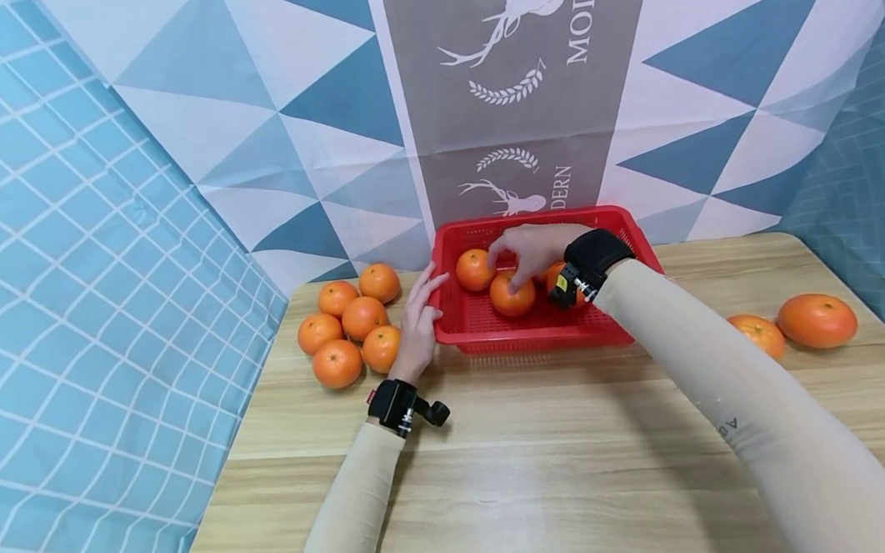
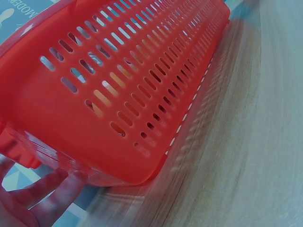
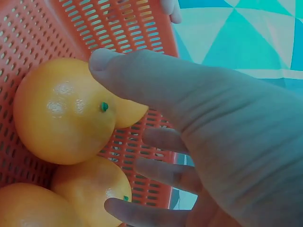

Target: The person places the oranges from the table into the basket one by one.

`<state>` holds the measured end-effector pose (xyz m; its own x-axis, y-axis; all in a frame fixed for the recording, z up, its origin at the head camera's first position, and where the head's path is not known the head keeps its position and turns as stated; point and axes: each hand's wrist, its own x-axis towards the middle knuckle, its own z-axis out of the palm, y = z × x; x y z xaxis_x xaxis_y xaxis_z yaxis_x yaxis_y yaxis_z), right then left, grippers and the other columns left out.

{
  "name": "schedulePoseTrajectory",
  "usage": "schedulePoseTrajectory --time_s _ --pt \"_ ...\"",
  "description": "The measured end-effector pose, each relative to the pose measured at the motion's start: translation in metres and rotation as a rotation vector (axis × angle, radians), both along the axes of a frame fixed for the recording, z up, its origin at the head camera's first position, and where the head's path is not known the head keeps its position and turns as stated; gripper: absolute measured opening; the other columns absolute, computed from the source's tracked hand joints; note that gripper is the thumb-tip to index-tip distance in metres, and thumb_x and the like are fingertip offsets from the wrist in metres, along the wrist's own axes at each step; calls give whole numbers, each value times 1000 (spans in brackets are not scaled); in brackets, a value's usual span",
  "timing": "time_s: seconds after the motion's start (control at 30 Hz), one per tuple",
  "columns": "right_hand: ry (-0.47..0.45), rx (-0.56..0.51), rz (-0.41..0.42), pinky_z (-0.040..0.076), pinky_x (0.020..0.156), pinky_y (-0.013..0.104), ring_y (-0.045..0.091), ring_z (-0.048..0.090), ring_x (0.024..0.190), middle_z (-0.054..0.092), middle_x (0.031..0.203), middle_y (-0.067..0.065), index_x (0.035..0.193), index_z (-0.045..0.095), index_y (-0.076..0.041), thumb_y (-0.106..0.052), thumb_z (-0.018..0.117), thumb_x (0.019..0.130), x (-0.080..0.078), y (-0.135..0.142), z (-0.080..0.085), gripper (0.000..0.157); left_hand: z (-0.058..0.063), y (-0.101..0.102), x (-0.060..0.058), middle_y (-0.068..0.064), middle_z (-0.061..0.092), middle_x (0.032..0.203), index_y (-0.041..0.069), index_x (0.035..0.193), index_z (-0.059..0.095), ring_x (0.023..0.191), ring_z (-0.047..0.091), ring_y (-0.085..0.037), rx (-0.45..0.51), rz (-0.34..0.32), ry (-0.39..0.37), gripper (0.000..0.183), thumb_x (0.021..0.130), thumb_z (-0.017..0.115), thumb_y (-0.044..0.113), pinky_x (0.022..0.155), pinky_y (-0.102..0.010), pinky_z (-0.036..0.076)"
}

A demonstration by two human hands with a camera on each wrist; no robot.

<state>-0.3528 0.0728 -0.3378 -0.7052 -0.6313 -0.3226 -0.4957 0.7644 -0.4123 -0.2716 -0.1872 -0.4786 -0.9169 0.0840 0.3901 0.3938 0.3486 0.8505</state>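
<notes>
A red plastic basket (image 1: 543,338) with slotted walls stands at the back of the table, with several oranges inside. Over it reaches my right hand (image 1: 534,249), fingers spread. Its thumb overlaps the edge of one orange (image 1: 513,295) in the head view, and a second orange (image 1: 474,270) lies by the fingertips. From the right wrist, the thumb lies over a big orange (image 3: 64,111) with a green stem spot, the other fingers apart from it. My left hand (image 1: 417,328) rests its extended fingers against the basket's left end; its fingertips (image 2: 71,182) touch the red wall in the left wrist view.
A cluster of oranges (image 1: 365,318) sits on the table left of my left hand. At the right are another orange (image 1: 757,335), partly behind my right sleeve, and a larger oblong orange fruit (image 1: 817,321). A patterned cloth (image 1: 313,108) hangs behind the basket.
</notes>
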Motion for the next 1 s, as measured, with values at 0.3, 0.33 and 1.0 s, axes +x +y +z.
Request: schedulePoseTrajectory --time_s 0.3,0.33,1.0 --pt "17 5 -2 59 116 58 38 57 140 63 154 18 154 67 -17 -27 88 96 1 13 0 63 -2 2 0 -5 36 186 2 159 61 173 35 -35 -1 -3 -2 66 97 39 0 139 -61 36" --pt "19 3 -6 58 116 59 38 57 142 63 154 18 154 67 -16 -27 88 96 1 15 1 63 -1 2 0 -6 36 186 2 159 61 173 35 -35 1 -3 0 66 96 39 0 139 -61 36" --pt "147 11 25 54 120 66 45 59 140 66 152 23 150 68 -8 -25 90 94 18 71 22 62 -11 -4 -8 -1 39 185 4 157 64 173 36 -35 62 -21 10 67 94 40 7 139 -65 34"
